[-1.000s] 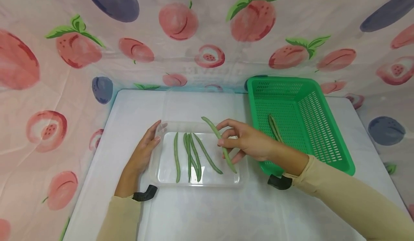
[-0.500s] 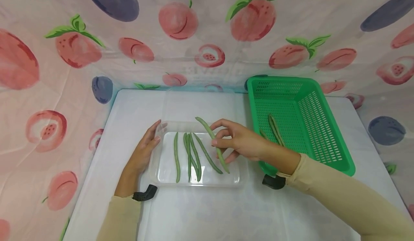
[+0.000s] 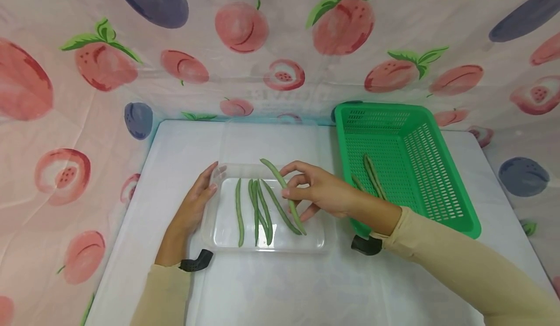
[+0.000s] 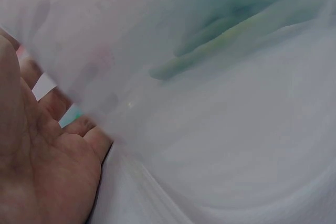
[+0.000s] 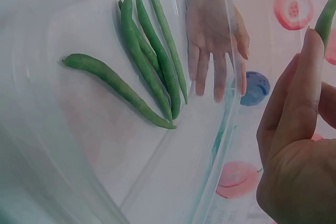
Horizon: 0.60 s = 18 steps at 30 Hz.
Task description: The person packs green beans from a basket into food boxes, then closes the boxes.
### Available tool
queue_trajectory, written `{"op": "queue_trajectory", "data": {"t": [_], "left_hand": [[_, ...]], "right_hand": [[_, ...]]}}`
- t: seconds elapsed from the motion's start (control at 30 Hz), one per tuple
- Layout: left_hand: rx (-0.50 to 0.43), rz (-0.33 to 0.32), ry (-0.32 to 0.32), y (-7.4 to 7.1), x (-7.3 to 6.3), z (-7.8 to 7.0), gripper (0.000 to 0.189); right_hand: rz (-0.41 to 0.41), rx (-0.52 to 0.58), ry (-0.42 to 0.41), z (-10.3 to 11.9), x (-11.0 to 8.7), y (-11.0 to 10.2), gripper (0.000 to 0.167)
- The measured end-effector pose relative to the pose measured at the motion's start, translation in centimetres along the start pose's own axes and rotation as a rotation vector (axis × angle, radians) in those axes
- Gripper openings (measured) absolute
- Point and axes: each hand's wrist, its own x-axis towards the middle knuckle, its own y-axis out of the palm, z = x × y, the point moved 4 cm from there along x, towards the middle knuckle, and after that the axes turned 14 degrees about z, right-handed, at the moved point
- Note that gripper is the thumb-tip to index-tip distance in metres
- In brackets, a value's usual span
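In the head view, my right hand (image 3: 321, 190) pinches a green bean (image 3: 275, 171) between thumb and fingers, above the right part of a clear plastic container (image 3: 317, 243). The bean slants, its far end pointing up and left. Several more green beans (image 3: 239, 214) lie lengthwise on the container's floor. My left hand (image 3: 195, 202) rests against the container's left wall from outside. Through that wall, the right wrist view shows the left hand (image 5: 210, 35) with its fingers extended. In the left wrist view, cloudy plastic blurs the beans (image 4: 210, 45) behind it.
On the right stands a green perforated basket (image 3: 446, 170) holding a few green beans (image 3: 374, 175), partly behind the right forearm. A transparent lid-like sheet (image 3: 271, 141) lies behind the container. Fruit-patterned cloth (image 3: 323, 78) rises around the white table (image 3: 280, 287).
My right hand has moved left with its bean, bringing it close over the rightmost bean in the container. A further bean in the basket now shows past the forearm. My left hand stays put.
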Motion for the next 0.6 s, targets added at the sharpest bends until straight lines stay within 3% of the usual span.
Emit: {"op": "queue_trajectory", "data": {"t": [0.6], "left_hand": [[-0.012,0.002,0.001,0.10,-0.06,-0.18,0.057]], "right_hand": [[-0.031,-0.006,-0.027,0.22,0.12,-0.04,0.043]]}}
